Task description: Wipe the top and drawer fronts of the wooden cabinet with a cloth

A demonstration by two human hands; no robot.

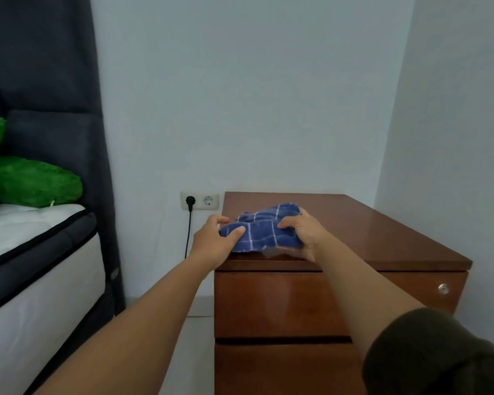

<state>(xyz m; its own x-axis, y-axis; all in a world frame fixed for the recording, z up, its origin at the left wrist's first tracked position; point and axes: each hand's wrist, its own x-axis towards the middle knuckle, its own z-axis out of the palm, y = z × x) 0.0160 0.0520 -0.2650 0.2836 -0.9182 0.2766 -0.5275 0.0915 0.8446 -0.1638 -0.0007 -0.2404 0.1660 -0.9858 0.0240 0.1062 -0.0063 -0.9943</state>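
A blue cloth with thin white checks lies bunched on the front left part of the wooden cabinet's glossy top. My left hand holds the cloth's left end at the cabinet's left edge, thumb on top of the fabric. My right hand grips the cloth's right side with curled fingers. Below the top are two drawer fronts; the upper drawer front has a round metal lock at its right end, and the lower drawer front runs out of view.
A bed with a white mattress, dark headboard and green pillows stands to the left. A wall socket with a black plug and cable sits between bed and cabinet. White walls close off the back and right.
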